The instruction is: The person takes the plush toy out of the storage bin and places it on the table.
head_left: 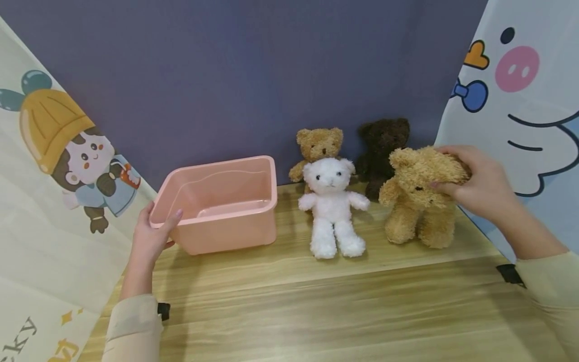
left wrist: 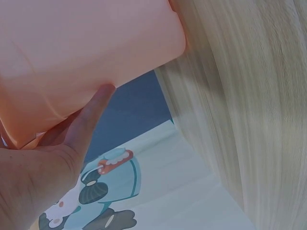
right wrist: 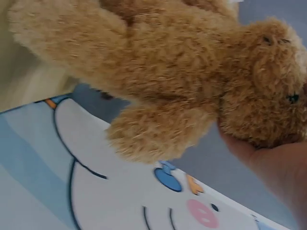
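At the left, my left hand (head_left: pixel 153 234) grips the near left corner of a pink plastic bin (head_left: pixel 226 231), thumb over the rim and fingers beneath it. The left wrist view shows the bin's outer wall (left wrist: pixel 96 43) with a finger along it. On the right, my right hand (head_left: pixel 479 183) holds a light brown teddy bear (head_left: pixel 420 201) by the side of its head. In the right wrist view the bear's furry body (right wrist: pixel 168 57) fills the upper part. A white teddy bear (head_left: pixel 334 206) stands between the bin and the held bear.
Behind the white bear sits another tan teddy bear (head_left: pixel 319 143), partly hidden. A dark brown teddy bear (head_left: pixel 384 146) is beside it against the dark blue back panel (head_left: pixel 289 75). Printed cloths (head_left: pixel 543 151) hang at both sides of the wooden table (head_left: pixel 289 311).
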{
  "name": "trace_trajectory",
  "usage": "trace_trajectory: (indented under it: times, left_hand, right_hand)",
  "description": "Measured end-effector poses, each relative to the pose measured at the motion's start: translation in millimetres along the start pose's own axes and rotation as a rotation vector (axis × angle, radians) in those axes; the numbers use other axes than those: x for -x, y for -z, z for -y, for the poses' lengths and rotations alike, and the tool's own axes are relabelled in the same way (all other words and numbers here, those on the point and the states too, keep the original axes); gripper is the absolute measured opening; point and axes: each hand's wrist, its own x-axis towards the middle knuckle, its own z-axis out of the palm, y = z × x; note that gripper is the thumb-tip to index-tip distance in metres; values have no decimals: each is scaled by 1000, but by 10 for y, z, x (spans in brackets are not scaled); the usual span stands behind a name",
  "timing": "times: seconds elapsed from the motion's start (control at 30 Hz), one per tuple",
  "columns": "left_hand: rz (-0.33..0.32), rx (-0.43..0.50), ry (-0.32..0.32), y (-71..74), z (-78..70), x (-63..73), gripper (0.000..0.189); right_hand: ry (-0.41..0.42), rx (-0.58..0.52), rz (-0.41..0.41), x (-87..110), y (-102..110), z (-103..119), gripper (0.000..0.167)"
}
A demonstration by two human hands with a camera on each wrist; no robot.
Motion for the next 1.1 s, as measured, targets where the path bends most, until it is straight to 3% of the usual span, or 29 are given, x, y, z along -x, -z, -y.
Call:
trace_trajectory:
  times: [0.13,0.27,0.37,0.63,1.1]
  left_hand:
    - [2,1,2,12,12,-2,112]
    - [5,-3,4,21,23,6,113]
    - [2,-1,1,21,16,10,112]
    - [-2,1,-2,5,-12,10,112]
    - [-5,5,-8,5,4,-3,111]
  right_hand:
    - [-52,-66,-1,-24,-94,-161,73]
    - [-114,-145,60,-39,-198,-344,77]
    - [-116,-181,138,-86,-246,-435,80]
    - [-105,-79,308,-384,-270,-556,93]
    - [-134,-125,438,-772,-500,-607,96]
